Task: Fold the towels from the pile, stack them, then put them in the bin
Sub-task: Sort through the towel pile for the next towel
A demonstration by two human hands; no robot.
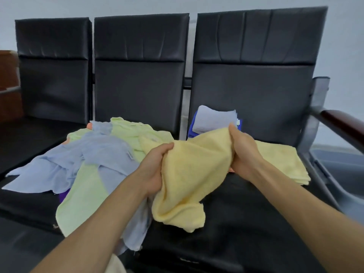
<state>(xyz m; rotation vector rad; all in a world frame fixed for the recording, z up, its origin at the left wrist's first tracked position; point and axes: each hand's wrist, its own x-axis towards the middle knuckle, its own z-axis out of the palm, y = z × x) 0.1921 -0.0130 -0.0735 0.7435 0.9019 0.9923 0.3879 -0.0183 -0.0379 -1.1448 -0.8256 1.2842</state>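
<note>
Left hand (155, 166) and right hand (244, 148) both clench bunched edges of the towel (193, 174). It sags between and below them, with its lower end down at the seat (246, 203).

Risks:
- Neither hand seems to have a corner, so the fold could come out skewed.
- Pile (94, 154) lies right against the left hand's outer side, so a loose cloth could drag along.
- Folded yellow (279, 160) sits just right of the right hand and the stack (214, 119) just behind it. Spreading the towel could knock either.
</note>
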